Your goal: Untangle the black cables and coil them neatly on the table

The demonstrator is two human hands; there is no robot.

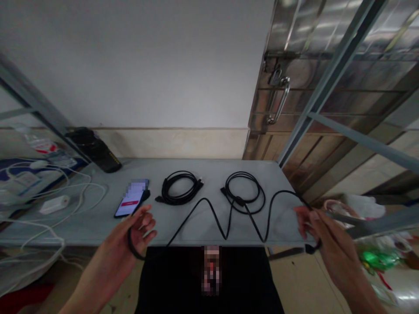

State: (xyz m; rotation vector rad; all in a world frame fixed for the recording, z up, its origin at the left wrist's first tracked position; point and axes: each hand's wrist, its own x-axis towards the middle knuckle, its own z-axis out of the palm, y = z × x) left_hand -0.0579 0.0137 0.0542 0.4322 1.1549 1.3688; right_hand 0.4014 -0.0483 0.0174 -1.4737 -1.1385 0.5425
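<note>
A black cable point(204, 199) zigzags between my hands across the front of the grey table. My left hand point(140, 229) is closed around one end, fingers curled, its dark plug standing up beside the phone point(132, 200). At the table's right front corner, my right hand point(319, 224) pinches the other end between thumb and fingers, with a plug hanging below. Between them lie a tightly bundled black cable coil point(163, 189) and a looser coil point(262, 192). The zigzag cable meets the looser coil at a dark lump; whether they are joined I cannot tell.
White charging cables and a white adapter point(55, 204) cover the table's left side. A black bottle-shaped object point(94, 150) leans at the back left near a clear plastic bottle point(44, 146). Metal frame posts point(330, 74) rise on both sides. A metal door with a handle stands at right.
</note>
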